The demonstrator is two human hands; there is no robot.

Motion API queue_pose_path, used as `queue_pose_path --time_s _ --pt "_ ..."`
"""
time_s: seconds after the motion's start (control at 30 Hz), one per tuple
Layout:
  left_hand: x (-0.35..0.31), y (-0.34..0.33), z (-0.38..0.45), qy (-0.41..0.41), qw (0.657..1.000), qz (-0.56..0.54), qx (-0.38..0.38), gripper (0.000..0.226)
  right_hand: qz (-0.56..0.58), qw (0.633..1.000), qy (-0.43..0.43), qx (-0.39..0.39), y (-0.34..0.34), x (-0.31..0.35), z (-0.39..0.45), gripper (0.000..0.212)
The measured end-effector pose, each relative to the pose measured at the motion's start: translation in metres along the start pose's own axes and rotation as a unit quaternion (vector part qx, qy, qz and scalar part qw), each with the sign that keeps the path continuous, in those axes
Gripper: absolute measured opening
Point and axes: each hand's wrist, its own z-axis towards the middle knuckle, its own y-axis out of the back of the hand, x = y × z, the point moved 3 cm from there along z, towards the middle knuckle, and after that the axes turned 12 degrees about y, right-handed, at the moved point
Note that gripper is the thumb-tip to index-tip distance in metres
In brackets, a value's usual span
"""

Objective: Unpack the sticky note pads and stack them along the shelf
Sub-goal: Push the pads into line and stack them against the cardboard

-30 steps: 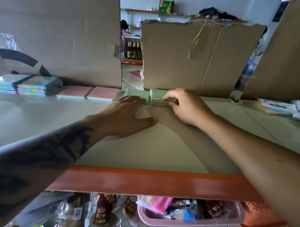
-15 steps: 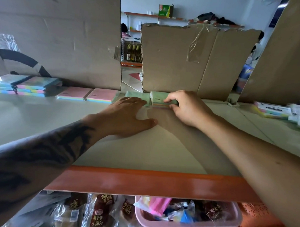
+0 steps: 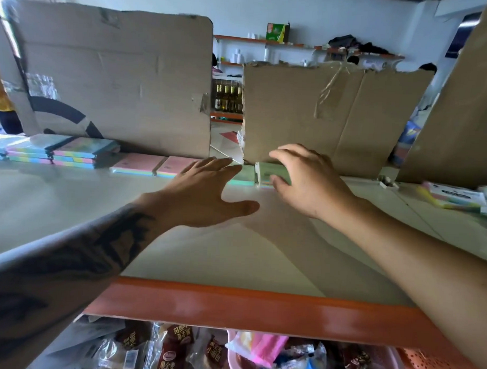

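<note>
Lifting off the shelf (image 3: pixel 70 206), the left hand (image 3: pixel 200 194) now hovers flat and empty; the right hand (image 3: pixel 306 181) pinches the green pad (image 3: pixel 270 173) at the back cardboard (image 3: pixel 335 118). Light, stiff, probably best held by its edges.

Bright, soft daylight pours in from the upper left window (image 3: pixel 5 16), nearly blown out. Forearms throw faint shadows across the pale shelf (image 3: pixel 234 253). Wide-angle bending curves the edges; the snack packets (image 3: pixel 175 353) below look blurry.
</note>
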Motion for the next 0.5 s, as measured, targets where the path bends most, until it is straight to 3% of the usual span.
queue_pose_path --time_s 0.13,0.2,0.4,0.5 --pt "0.042 0.025 -0.008 0.049 0.999 0.018 0.001 0.093 0.001 0.992 0.092 0.081 -0.004 0.054 0.039 0.041" --pt "0.074 0.028 -0.008 0.079 0.996 0.04 0.001 0.103 0.006 0.987 0.113 0.113 -0.016 0.077 0.062 0.039" --pt "0.131 0.012 -0.014 0.148 0.985 0.038 0.076 0.119 0.009 0.973 0.096 0.209 -0.064 0.104 0.107 0.037" --pt "0.133 0.007 -0.015 0.161 0.983 0.025 0.085 0.118 0.017 0.972 0.1 0.211 -0.079 0.105 0.111 0.038"
